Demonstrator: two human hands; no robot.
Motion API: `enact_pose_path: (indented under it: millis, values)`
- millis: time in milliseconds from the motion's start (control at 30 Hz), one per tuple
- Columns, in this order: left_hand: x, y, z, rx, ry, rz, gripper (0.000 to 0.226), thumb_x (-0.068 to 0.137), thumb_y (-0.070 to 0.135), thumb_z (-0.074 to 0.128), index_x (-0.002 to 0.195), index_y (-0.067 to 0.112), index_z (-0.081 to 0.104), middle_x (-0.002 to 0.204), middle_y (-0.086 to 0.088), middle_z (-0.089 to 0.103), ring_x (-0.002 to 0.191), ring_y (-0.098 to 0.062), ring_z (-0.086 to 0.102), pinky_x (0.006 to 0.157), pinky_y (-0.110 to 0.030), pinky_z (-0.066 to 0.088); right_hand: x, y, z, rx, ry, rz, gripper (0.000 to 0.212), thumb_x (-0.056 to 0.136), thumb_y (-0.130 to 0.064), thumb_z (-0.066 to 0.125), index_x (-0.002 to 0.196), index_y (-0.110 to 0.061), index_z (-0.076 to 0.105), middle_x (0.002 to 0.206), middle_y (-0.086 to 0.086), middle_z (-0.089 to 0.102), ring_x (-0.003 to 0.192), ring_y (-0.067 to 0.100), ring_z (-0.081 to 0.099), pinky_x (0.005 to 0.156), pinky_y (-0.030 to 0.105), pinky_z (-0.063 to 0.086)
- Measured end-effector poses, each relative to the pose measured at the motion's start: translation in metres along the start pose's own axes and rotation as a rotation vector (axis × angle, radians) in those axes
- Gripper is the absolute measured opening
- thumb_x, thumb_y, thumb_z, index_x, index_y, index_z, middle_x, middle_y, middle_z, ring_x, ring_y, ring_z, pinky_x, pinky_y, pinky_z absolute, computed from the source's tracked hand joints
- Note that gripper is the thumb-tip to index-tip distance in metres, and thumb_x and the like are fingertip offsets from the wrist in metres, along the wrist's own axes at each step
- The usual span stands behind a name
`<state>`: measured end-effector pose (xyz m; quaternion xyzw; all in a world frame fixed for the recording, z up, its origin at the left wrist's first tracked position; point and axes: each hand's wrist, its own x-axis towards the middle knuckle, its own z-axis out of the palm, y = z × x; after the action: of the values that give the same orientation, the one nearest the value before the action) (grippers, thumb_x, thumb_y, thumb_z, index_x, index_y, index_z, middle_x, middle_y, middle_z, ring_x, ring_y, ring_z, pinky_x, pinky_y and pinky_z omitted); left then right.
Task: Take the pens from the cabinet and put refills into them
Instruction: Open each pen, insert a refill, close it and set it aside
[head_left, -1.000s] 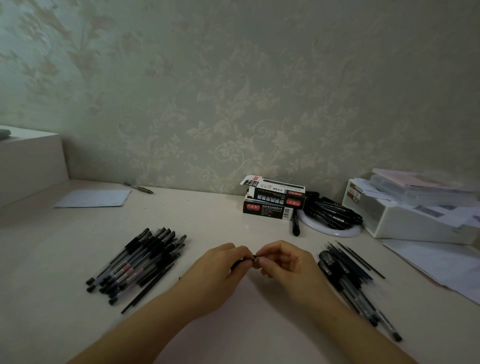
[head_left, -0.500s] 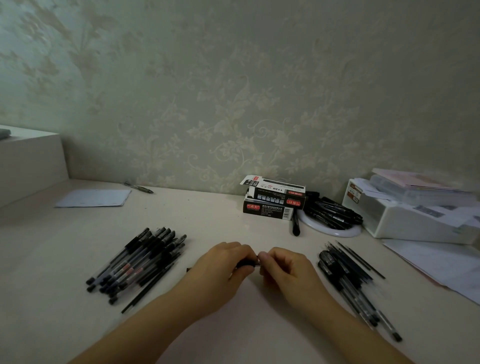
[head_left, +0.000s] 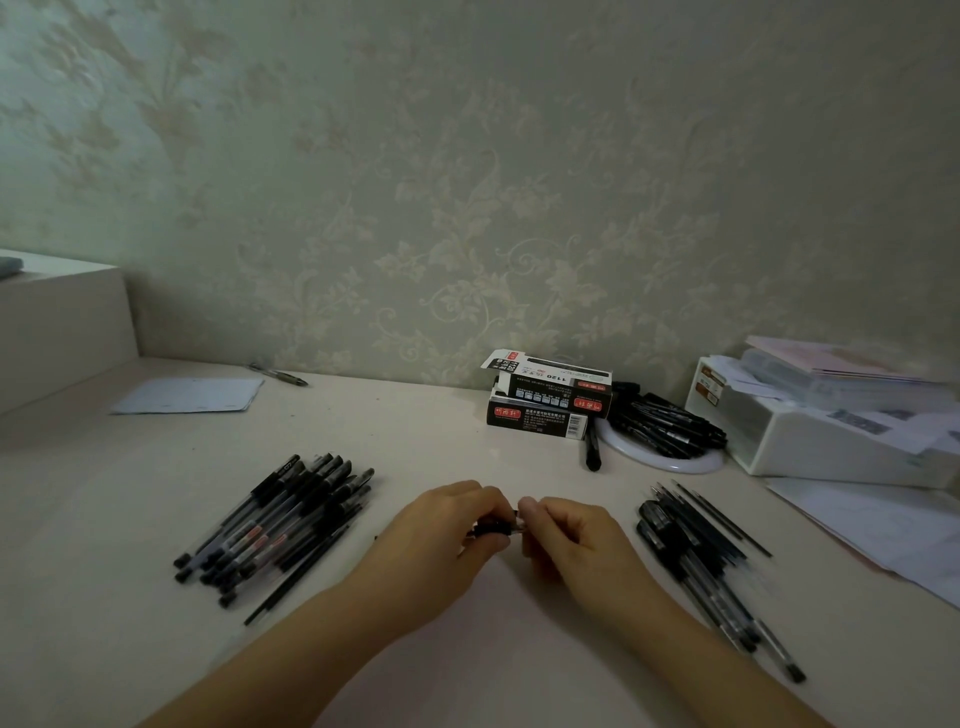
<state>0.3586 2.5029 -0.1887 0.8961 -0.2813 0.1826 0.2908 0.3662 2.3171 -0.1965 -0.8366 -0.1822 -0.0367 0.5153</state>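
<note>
Hands meet over the middle of the tabletop (head_left: 467, 447): the left hand (head_left: 447, 535) grips a black pen (head_left: 493, 529) with curled fingers, and the right hand (head_left: 566, 535) pinches its end. One pile of pens (head_left: 280, 519) lies toward the left edge, another pile (head_left: 696, 545) toward the right. Two stacked boxes (head_left: 545, 402) sit near the back edge.

one head cam, looking fwd and down at desk (head_left: 467, 441), close above it; refill boxes (head_left: 545, 405) centre, wall just behind them.
</note>
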Motion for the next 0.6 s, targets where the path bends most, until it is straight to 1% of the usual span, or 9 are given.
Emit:
enact_pose_path:
  millis: [67, 133, 167, 233, 333, 400, 467, 533, 600]
  values:
    - [-0.0002, 0.0, -0.0014, -0.014, 0.013, -0.024, 0.006, 0.092, 0.029, 0.059, 0.097, 0.032, 0.062, 0.09, 0.018, 0.06, 0.081, 0.0, 0.055, 0.072, -0.018, 0.047, 0.0004, -0.0009, -0.0002, 0.033, -0.003, -0.006, 0.038, 0.087, -0.057, 0.052, 0.078, -0.023, 0.067, 0.072, 0.0, 0.069, 0.064, 0.006, 0.06, 0.067, 0.026, 0.05]
    - [-0.0004, 0.0007, -0.0028, -0.034, 0.022, -0.046, 0.006, 0.091, 0.029, 0.06, 0.096, 0.032, 0.063, 0.09, 0.018, 0.062, 0.081, 0.001, 0.056, 0.071, -0.014, 0.045, 0.0002, -0.0007, -0.0013, 0.047, -0.035, -0.021, 0.023, 0.091, -0.047, 0.057, 0.086, -0.027, 0.067, 0.078, -0.002, 0.071, 0.07, 0.007, 0.063, 0.072, 0.027, 0.051]
    - [-0.0003, 0.0015, -0.0035, -0.049, 0.027, -0.051, 0.006, 0.091, 0.028, 0.061, 0.095, 0.031, 0.065, 0.089, 0.018, 0.062, 0.081, 0.001, 0.056, 0.07, -0.011, 0.043, -0.0002, 0.0, -0.0021, 0.038, -0.049, -0.031, 0.017, 0.093, -0.042, 0.058, 0.086, -0.029, 0.067, 0.078, -0.003, 0.07, 0.07, 0.006, 0.062, 0.071, 0.026, 0.051]
    - [0.0004, 0.0034, -0.0049, -0.065, 0.043, -0.044, 0.005, 0.09, 0.026, 0.064, 0.093, 0.029, 0.067, 0.086, 0.017, 0.063, 0.08, 0.0, 0.056, 0.068, -0.009, 0.04, -0.0008, 0.0005, -0.0031, 0.017, -0.061, -0.05, 0.018, 0.097, -0.036, 0.056, 0.083, -0.029, 0.065, 0.073, -0.005, 0.066, 0.068, 0.003, 0.057, 0.069, 0.023, 0.047]
    - [0.0012, 0.0047, -0.0064, -0.053, 0.067, -0.044, 0.006, 0.088, 0.025, 0.066, 0.092, 0.027, 0.07, 0.083, 0.013, 0.063, 0.078, -0.002, 0.056, 0.068, -0.011, 0.041, -0.0008, -0.0003, -0.004, 0.039, -0.072, -0.05, 0.021, 0.098, -0.033, 0.054, 0.08, -0.029, 0.063, 0.069, -0.007, 0.06, 0.066, 0.003, 0.052, 0.066, 0.019, 0.043]
    - [0.0008, 0.0046, -0.0063, -0.053, 0.073, -0.057, 0.007, 0.087, 0.024, 0.068, 0.093, 0.027, 0.071, 0.083, 0.013, 0.063, 0.077, -0.002, 0.057, 0.069, -0.013, 0.043, -0.0005, -0.0006, -0.0041, 0.04, -0.08, -0.04, 0.021, 0.098, -0.031, 0.054, 0.08, -0.029, 0.063, 0.068, -0.007, 0.059, 0.066, 0.003, 0.052, 0.065, 0.019, 0.043]
    - [0.0004, 0.0048, -0.006, -0.065, 0.077, -0.073, 0.007, 0.085, 0.023, 0.069, 0.092, 0.026, 0.072, 0.083, 0.013, 0.063, 0.077, -0.003, 0.057, 0.069, -0.014, 0.043, -0.0005, -0.0007, -0.0027, 0.017, -0.078, -0.036, 0.02, 0.098, -0.033, 0.055, 0.081, -0.028, 0.065, 0.071, -0.005, 0.063, 0.066, 0.003, 0.054, 0.066, 0.019, 0.044]
    - [0.0004, 0.0047, -0.0058, -0.061, 0.089, -0.094, 0.008, 0.085, 0.024, 0.069, 0.092, 0.027, 0.071, 0.083, 0.014, 0.064, 0.077, -0.002, 0.058, 0.069, -0.012, 0.044, -0.0005, -0.0011, -0.0003, 0.001, -0.03, -0.052, 0.019, 0.098, -0.035, 0.054, 0.085, -0.03, 0.067, 0.077, -0.005, 0.067, 0.066, 0.001, 0.056, 0.065, 0.017, 0.045]
    - [0.0, 0.0033, -0.0062, -0.044, 0.094, -0.134, 0.008, 0.088, 0.027, 0.067, 0.094, 0.031, 0.069, 0.086, 0.015, 0.064, 0.078, -0.001, 0.059, 0.071, -0.013, 0.045, 0.0008, 0.0005, -0.0001, -0.046, 0.101, -0.09, 0.016, 0.098, -0.033, 0.055, 0.088, -0.032, 0.068, 0.081, -0.009, 0.067, 0.069, 0.001, 0.058, 0.064, 0.013, 0.045]
